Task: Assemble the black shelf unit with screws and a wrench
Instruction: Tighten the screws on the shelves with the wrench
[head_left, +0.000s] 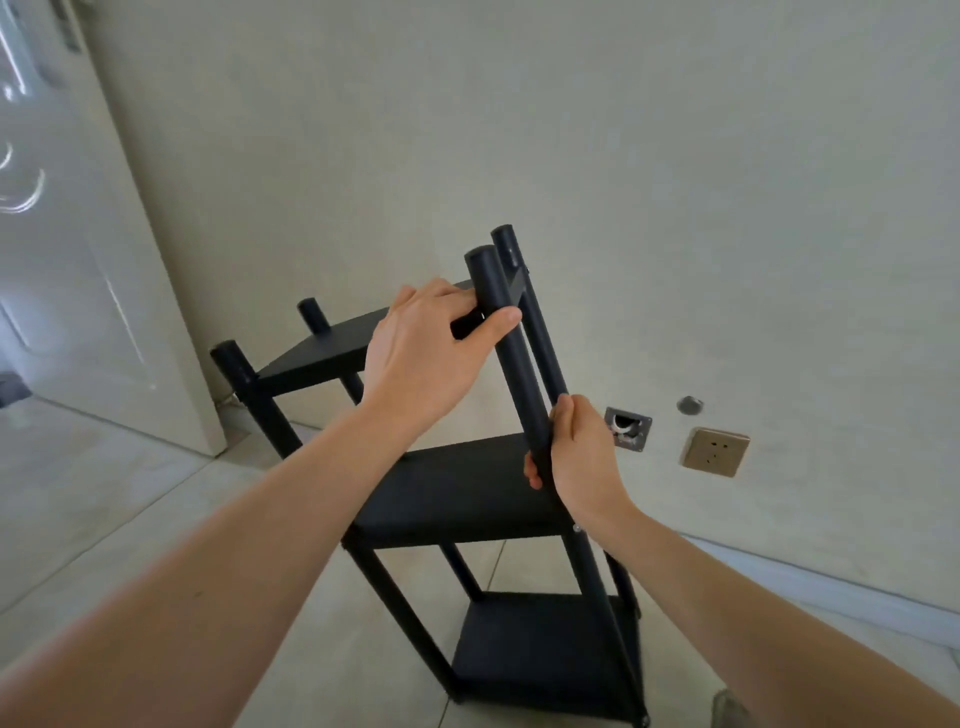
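Note:
The black shelf unit (467, 483) stands on the tiled floor with three shelf boards fixed between four round black posts. It leans a little toward the wall. My left hand (426, 353) grips the top shelf edge, with the thumb laid across the near right post (514, 353). Lower on that same post, just above the middle shelf, my right hand (576, 452) wraps its fingers round the tube. A small silver screw head (576, 528) shows at the middle shelf's right corner. No wrench is visible.
A pale wall stands close behind the unit, with a brass socket plate (716, 451), an open wall box (627, 428) and a round grey cap (690, 405). A white door (93, 291) leans at the left. Pale floor tiles (156, 519) surround the shelf.

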